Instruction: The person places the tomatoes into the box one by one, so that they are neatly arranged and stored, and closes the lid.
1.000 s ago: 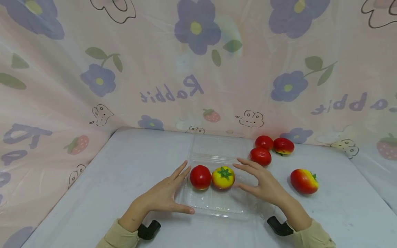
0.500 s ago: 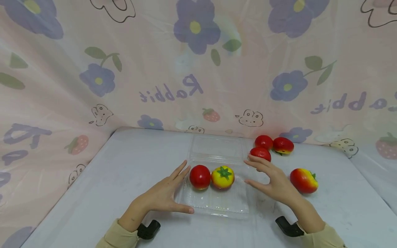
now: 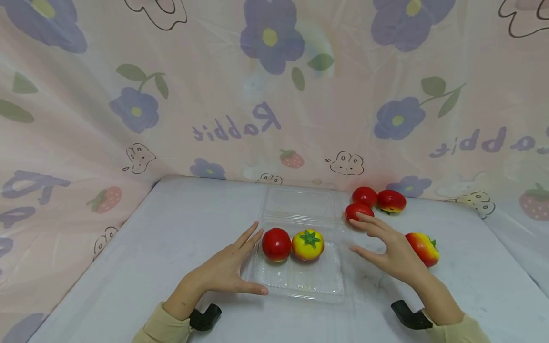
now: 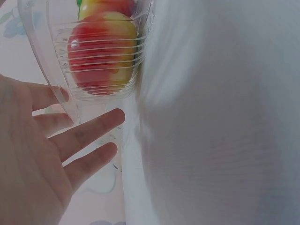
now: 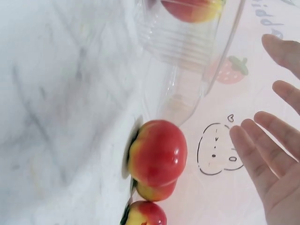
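Observation:
A clear plastic clamshell box (image 3: 300,285) lies with its lid (image 3: 300,202) folded back. Inside, side by side, are a red tomato (image 3: 276,245) and a yellow-topped tomato (image 3: 308,245) with a green calyx, both glossy. My left hand (image 3: 225,271) is at the box's left side, fingers spread and thumb near the front corner; in the left wrist view, two fingers overlap the box's rim (image 4: 44,70). To the right of the box, my right hand (image 3: 394,250) has loosely extended fingers and holds nothing. Its fingertips overlap a red tomato (image 3: 353,210) in the head view.
Two more red tomatoes (image 3: 364,196) (image 3: 391,201) lie at the back right of the white table (image 3: 193,209). Another red-and-yellow tomato (image 3: 425,248) is partly behind my right hand. A printed curtain (image 3: 274,95) stands along the table's back and left.
My right hand has moved to the right, away from the yellow-topped tomato and the box, towards the loose tomatoes. My left hand, the box and the tomatoes have kept their places.

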Available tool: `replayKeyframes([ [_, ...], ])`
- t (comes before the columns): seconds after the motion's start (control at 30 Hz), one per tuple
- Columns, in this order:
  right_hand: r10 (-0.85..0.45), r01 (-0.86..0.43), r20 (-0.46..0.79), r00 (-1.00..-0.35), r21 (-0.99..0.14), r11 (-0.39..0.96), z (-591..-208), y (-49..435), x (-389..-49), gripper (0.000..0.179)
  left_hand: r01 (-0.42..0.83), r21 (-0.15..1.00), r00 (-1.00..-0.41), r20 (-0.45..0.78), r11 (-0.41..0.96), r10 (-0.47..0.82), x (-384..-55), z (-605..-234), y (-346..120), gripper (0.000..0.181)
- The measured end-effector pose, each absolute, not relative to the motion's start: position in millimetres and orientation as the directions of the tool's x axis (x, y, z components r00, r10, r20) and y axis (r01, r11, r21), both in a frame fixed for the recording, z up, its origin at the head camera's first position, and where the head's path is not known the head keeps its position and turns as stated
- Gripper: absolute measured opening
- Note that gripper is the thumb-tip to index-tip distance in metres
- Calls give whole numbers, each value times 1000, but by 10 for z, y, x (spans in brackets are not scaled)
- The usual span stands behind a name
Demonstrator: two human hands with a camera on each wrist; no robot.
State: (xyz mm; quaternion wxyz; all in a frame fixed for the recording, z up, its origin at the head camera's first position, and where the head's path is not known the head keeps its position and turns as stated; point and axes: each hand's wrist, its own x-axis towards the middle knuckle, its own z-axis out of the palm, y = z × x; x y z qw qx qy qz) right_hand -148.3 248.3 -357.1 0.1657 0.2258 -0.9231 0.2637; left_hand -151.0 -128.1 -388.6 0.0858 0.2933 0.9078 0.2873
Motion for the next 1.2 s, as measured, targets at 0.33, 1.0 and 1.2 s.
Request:
replayKeyframes([
  [0.33, -295, -495, 490, -820, -350, 795, -3631, 2676, -1444, 52, 490, 570, -809, 17, 660, 587, -1519, -3904, -1289, 115],
  [1.0, -273, -463, 493, -826, -319, 827, -3742, 2938, -1388, 50, 485, 564, -814, 10, 669, 581, -1528, -3914, -1290, 114],
  [1.2, -251, -442, 488, -836, -330, 834, -3746, 2996, -1348, 48, 486, 565, -813, 12, 667, 582, -1532, -3908, -1290, 115],
])
